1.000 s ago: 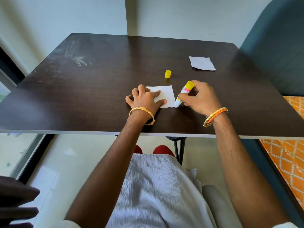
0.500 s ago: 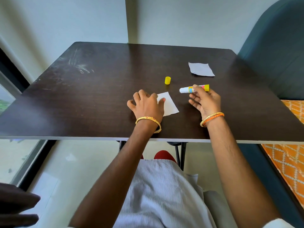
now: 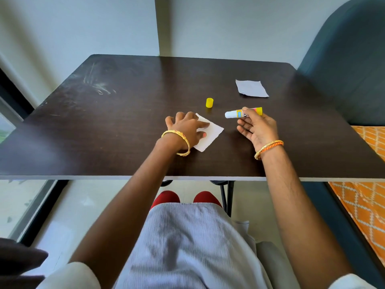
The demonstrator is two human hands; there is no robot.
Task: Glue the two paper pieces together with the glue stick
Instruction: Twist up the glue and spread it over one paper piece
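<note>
- glue stick (image 3: 243, 112) is lying sideways on the tabletop (image 3: 125, 113), long axis running left-right, white open end pointing left toward the near paper piece (image 3: 210, 133), yellow base to the right
- right hand (image 3: 257, 129) is right at it, palm up-ish, fingers (image 3: 246, 111) spread loose with the tips touching or just over the barrel. Can't honestly tell if there's any real grip, looks more like resting than clamped
- left hand (image 3: 187, 130) is flat on that near paper, fingers splayed, pinning it down just left of the stick
- second paper piece (image 3: 251, 88) sits farther back on the right, well apart from the first; the right hand is clearly the nearer one to go get it
- yellow cap (image 3: 209, 102) stands upright between the stick's tip and the near paper's back corner, off the straight line to the far paper
- my guess: nothing really blocks that reach, just don't knock the stick rolling
</note>
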